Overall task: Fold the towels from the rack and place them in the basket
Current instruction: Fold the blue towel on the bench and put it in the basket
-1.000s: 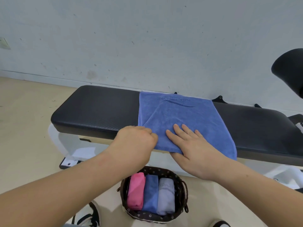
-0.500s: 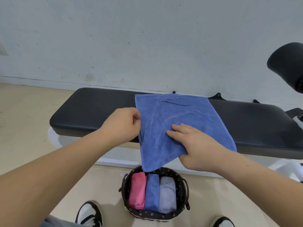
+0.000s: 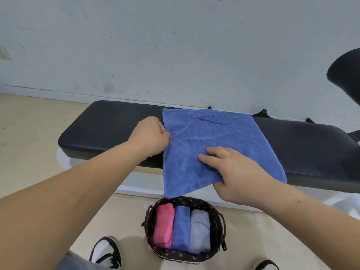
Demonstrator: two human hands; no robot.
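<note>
The blue towel (image 3: 210,133) is being pinched by left hand (image 3: 150,137) and right hand (image 3: 235,172), best kept taut between the fingers (image 3: 213,152).

Bright, even, soft light fills the scene, with no glare on the pale wall (image 3: 175,45). Faint shadows lie under the tabletop (image 3: 109,129) and on the floor (image 3: 29,133) beside the basket (image 3: 185,199). Wide-angle bending curves the edges. The towel (image 3: 194,152) lettering is slightly blurred.
</note>
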